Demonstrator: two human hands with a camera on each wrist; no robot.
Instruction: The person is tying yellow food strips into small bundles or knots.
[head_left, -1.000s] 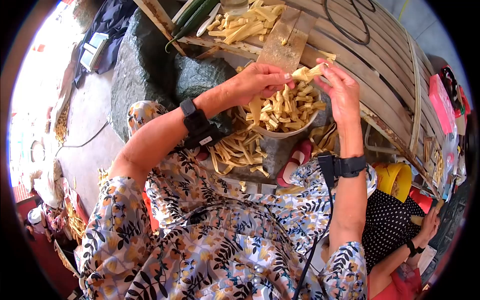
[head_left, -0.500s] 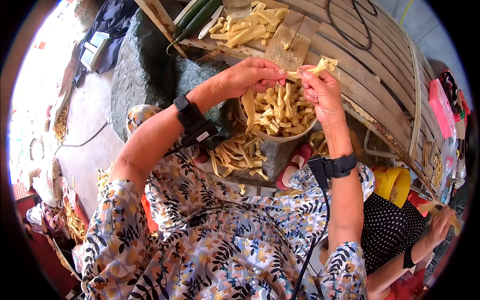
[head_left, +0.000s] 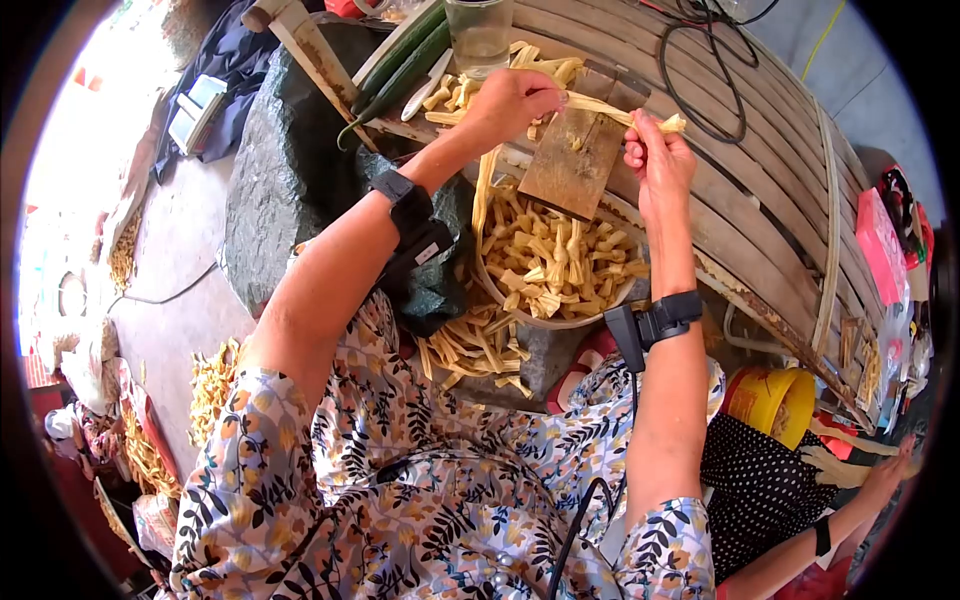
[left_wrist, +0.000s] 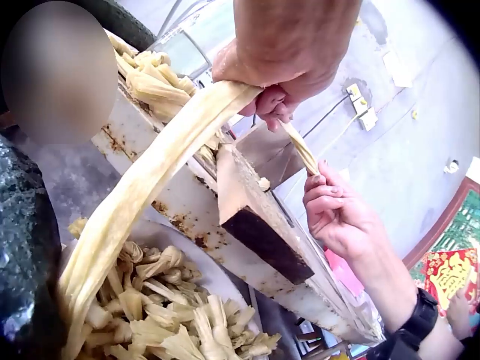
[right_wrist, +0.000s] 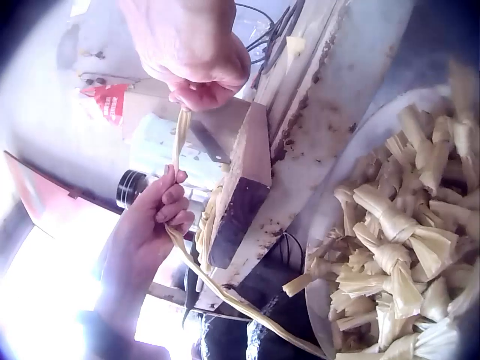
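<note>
A long, pale yellow, flat strip (head_left: pixel 600 107) stretches between my two hands above a wooden board. My left hand (head_left: pixel 508 105) pinches it at one side, thumb against fingers. From below that hand a long tail of the strip (left_wrist: pixel 142 176) hangs down to the tub, as the left wrist view shows. My right hand (head_left: pixel 662 165) pinches the other end, its fingers curled and a short frayed tip sticking out past them. Below, a round white tub (head_left: pixel 555 323) holds a heap of knotted yellow strips (head_left: pixel 560 260).
The board (head_left: pixel 570 170) juts from a slatted bench (head_left: pixel 740 170) over the tub. Cucumbers (head_left: pixel 400 65), a clear cup (head_left: pixel 478 45) and more yellow pieces lie beyond. Dark green plastic (head_left: pixel 260 190) stands at left. Another person's hand (head_left: pixel 885 475) is at right, near a yellow bucket (head_left: pixel 770 400).
Both hands have moved forward, away from the body, and spread apart. The piece that was bunched between them is drawn out into a straight length. The other person's hand has shifted too.
</note>
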